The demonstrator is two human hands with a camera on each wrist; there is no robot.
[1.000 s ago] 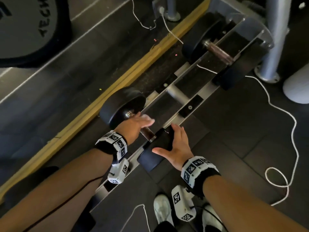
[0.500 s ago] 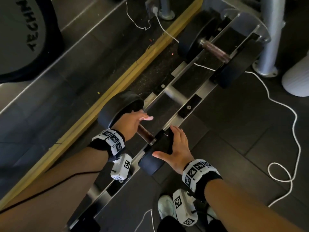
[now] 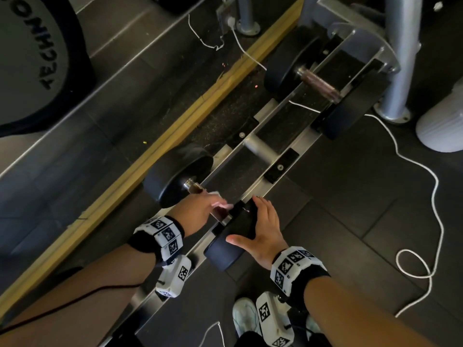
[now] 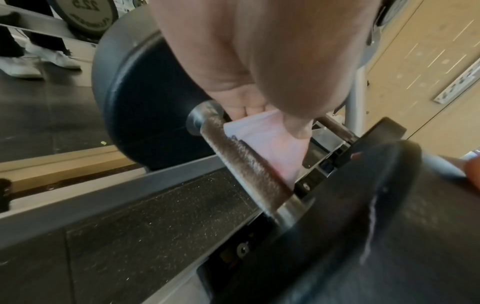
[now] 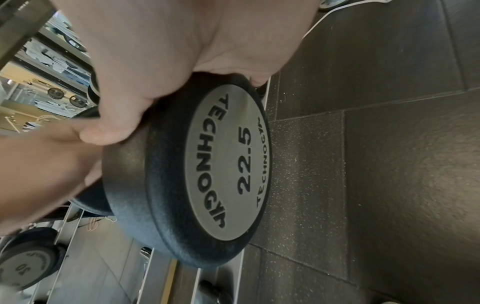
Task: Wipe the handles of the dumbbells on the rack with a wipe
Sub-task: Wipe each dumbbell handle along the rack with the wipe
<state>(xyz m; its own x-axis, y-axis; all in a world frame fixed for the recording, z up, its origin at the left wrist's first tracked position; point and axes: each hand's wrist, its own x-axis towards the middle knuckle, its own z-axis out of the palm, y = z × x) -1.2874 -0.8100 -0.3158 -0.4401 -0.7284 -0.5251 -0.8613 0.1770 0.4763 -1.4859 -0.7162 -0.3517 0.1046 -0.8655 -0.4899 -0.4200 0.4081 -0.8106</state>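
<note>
While the wipe (image 4: 265,144) is pressed on the near dumbbell's handle (image 4: 249,170) by the curled left hand (image 3: 198,211), the end weight (image 3: 225,249) is steadied under the flat right hand (image 3: 263,234); full-length strokes are advised.

Two black dumbbells (image 3: 200,194) (image 3: 315,88) lie crosswise on the rack (image 3: 258,146), handles knurled. A white wipe (image 4: 265,144) lies against the near dumbbell's handle (image 4: 241,162).
</note>
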